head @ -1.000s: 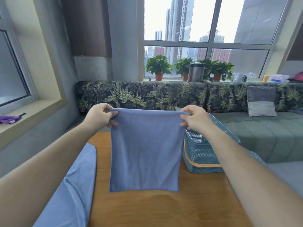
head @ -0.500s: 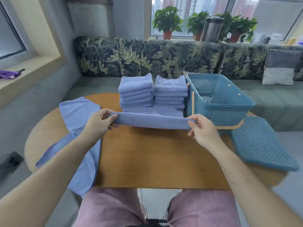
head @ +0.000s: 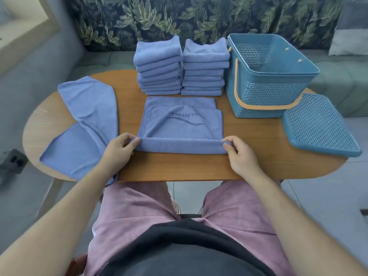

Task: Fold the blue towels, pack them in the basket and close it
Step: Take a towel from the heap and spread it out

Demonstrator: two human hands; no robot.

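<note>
A blue towel [head: 179,124] with a printed logo lies flat in the middle of the wooden table [head: 179,168]. My left hand [head: 119,150] pinches its near left corner and my right hand [head: 238,154] pinches its near right corner, the near edge rolled up between them. Two stacks of folded blue towels [head: 159,66] [head: 204,68] stand behind it. The open teal basket [head: 266,92] with an orange handle stands at the right, nothing visible inside. Its lid [head: 318,126] lies flat beside it.
An unfolded blue towel [head: 85,124] sprawls over the table's left side and hangs off the near edge. A leaf-patterned sofa back [head: 179,18] runs behind the table. My lap in pink shorts is under the near edge.
The towel held up in the air came down and now lies spread on the table. Both hands lowered with it toward the near edge and still hold its corners.
</note>
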